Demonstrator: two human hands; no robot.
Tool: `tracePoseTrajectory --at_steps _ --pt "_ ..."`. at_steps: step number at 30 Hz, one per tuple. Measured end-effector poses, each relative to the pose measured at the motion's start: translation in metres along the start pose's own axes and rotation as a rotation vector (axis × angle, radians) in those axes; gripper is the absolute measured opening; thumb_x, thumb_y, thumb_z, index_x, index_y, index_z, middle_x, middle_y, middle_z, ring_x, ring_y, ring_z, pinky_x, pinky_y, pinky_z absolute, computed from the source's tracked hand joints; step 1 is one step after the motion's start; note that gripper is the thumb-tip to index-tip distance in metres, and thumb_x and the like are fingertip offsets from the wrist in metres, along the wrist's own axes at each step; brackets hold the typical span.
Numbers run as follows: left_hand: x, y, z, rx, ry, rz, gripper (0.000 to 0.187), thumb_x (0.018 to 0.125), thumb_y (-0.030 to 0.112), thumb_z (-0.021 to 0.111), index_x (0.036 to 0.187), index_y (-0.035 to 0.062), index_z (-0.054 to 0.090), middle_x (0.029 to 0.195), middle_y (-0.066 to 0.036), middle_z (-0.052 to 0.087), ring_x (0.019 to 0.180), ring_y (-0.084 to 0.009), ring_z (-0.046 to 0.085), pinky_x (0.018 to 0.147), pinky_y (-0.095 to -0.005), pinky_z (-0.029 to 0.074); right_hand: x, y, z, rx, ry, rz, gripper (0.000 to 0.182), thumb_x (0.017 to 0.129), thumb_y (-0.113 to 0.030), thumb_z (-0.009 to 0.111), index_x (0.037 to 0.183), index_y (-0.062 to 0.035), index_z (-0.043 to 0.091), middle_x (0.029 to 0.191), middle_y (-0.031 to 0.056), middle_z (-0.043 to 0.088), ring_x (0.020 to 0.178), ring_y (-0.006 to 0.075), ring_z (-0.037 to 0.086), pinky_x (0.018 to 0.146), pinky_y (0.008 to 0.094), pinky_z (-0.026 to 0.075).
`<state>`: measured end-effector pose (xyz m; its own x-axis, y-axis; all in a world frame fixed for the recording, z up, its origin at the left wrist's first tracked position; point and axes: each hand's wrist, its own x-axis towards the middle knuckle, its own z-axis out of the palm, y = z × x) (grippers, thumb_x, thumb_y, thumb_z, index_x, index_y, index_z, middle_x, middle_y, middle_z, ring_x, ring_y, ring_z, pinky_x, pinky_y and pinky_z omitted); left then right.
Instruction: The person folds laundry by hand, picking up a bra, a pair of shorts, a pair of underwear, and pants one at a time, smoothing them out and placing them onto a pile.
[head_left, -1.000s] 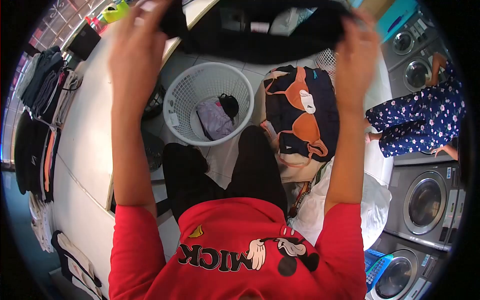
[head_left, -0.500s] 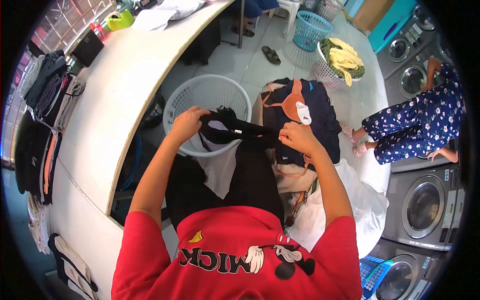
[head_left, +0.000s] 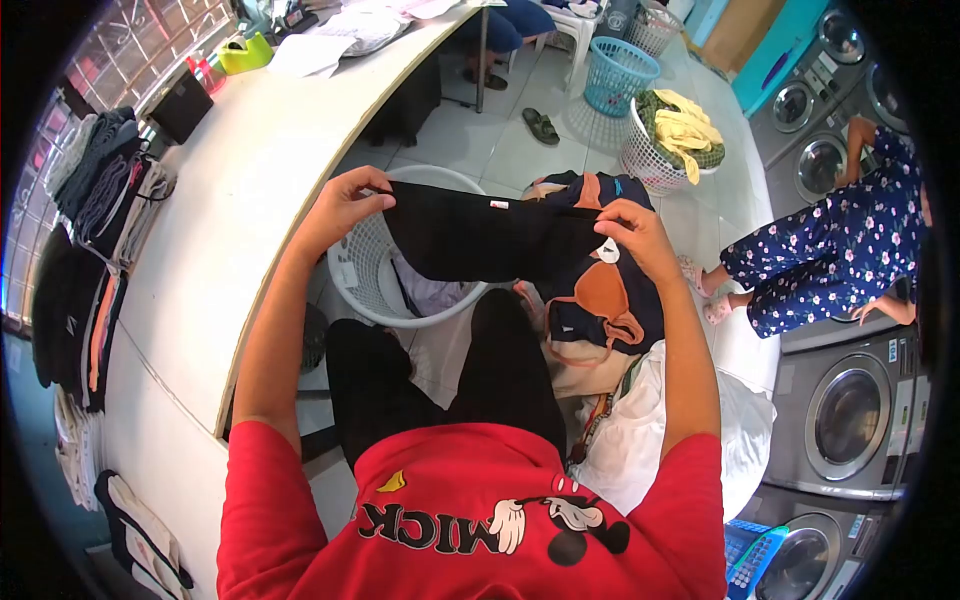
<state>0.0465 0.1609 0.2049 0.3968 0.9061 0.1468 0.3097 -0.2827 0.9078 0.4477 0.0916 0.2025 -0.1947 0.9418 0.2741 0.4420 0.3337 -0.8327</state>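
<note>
My left hand (head_left: 348, 208) pinches one upper corner of a black garment (head_left: 470, 235) with a small white label at its top edge. At the other end, my right hand (head_left: 640, 235) grips the same edge, so the cloth hangs stretched between them. Its exact kind does not show. Behind and below it stands a white laundry basket (head_left: 360, 275) with a pale cloth (head_left: 430, 290) inside. Dark folded clothes (head_left: 640, 290) lie to the right under my right hand, with an orange bra (head_left: 602, 290) on top.
On the left runs a white table (head_left: 190, 270) with stacked folded clothes (head_left: 100, 190). A white plastic bag (head_left: 700, 420) is at my right. Farther off are a filled basket (head_left: 655, 160), a blue basket (head_left: 620, 75), a sandal (head_left: 541, 126), washing machines (head_left: 850, 410) and a person in floral clothes (head_left: 820, 250).
Both hands have risen and moved apart. The black garment, bunched over the basket before, is now spread out flat between them.
</note>
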Motion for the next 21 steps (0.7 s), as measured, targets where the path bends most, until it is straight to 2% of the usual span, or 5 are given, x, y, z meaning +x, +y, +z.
tracePoseTrajectory --at_steps 3,10,14,18,21 --pt "-0.003 0.005 -0.003 -0.064 0.034 -0.091 0.01 0.079 0.008 0.064 0.086 0.0044 0.058 0.082 0.003 0.056 0.077 -0.0055 0.05 0.07 -0.0207 0.041 -0.003 0.005 -0.005 0.146 -0.042 0.283 0.007 0.079 -0.009 0.064 0.079 -0.0031 0.06 0.075 -0.0035 0.055 0.066 0.0045 0.047 0.059 0.0185 0.037" --pt "-0.011 -0.022 0.005 -0.184 0.091 -0.146 0.015 0.078 0.005 0.064 0.092 0.0031 0.057 0.078 0.003 0.054 0.076 -0.0045 0.05 0.07 -0.0183 0.04 -0.005 -0.002 0.008 0.211 0.013 0.151 0.006 0.08 -0.008 0.063 0.083 -0.0052 0.059 0.075 -0.0032 0.055 0.065 0.0026 0.048 0.055 0.0178 0.039" --pt "-0.006 -0.053 0.041 0.403 0.374 0.079 0.037 0.075 0.014 0.069 0.106 0.0007 0.053 0.085 -0.006 0.055 0.078 -0.0149 0.055 0.07 -0.0266 0.045 0.009 -0.028 0.041 0.333 0.006 0.307 0.009 0.079 -0.01 0.064 0.086 -0.0055 0.059 0.076 -0.003 0.055 0.065 0.0032 0.049 0.053 0.0176 0.039" --pt "-0.011 0.016 0.107 -0.165 -0.01 -0.152 0.052 0.071 0.029 0.072 0.11 0.0005 0.051 0.089 -0.011 0.057 0.082 -0.0191 0.057 0.072 -0.0306 0.046 0.023 -0.039 0.092 0.381 -0.033 0.28 0.018 0.077 -0.017 0.064 0.089 -0.0047 0.058 0.079 -0.0012 0.058 0.065 0.0041 0.049 0.052 0.0199 0.039" --pt "-0.009 0.051 0.132 0.052 0.037 0.021 0.045 0.073 0.025 0.07 0.105 -0.0008 0.052 0.089 -0.013 0.061 0.081 -0.0191 0.058 0.069 -0.0324 0.045 0.026 -0.054 0.111 0.422 -0.047 0.128 0.019 0.079 -0.013 0.061 0.094 -0.003 0.057 0.08 0.0014 0.06 0.074 0.0092 0.055 0.066 0.0227 0.044"
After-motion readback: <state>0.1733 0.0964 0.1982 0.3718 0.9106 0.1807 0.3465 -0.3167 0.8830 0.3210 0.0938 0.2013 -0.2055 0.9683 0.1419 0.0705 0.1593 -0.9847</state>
